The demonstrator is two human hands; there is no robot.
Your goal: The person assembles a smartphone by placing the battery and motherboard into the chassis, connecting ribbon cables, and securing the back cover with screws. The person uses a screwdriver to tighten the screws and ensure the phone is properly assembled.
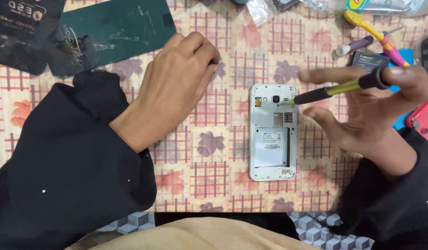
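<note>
white phone with back cover and battery off (pixel 273 132) lying face down mid-table | right hand (pixel 371 109) gripping black-and-yellow screwdriver (pixel 336 89), tip at upper-right screw | left hand (pixel 174 88) loosely curled, empty, resting on table | frame not yet lifted

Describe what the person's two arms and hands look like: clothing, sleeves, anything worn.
Both arms are covered by loose, wide black sleeves, left sleeve and right sleeve, each ending at the wrist. A few tiny pale specks dot the fabric. The left hand and right hand are bare: no gloves, and no rings or watch can be seen in this view.
</note>
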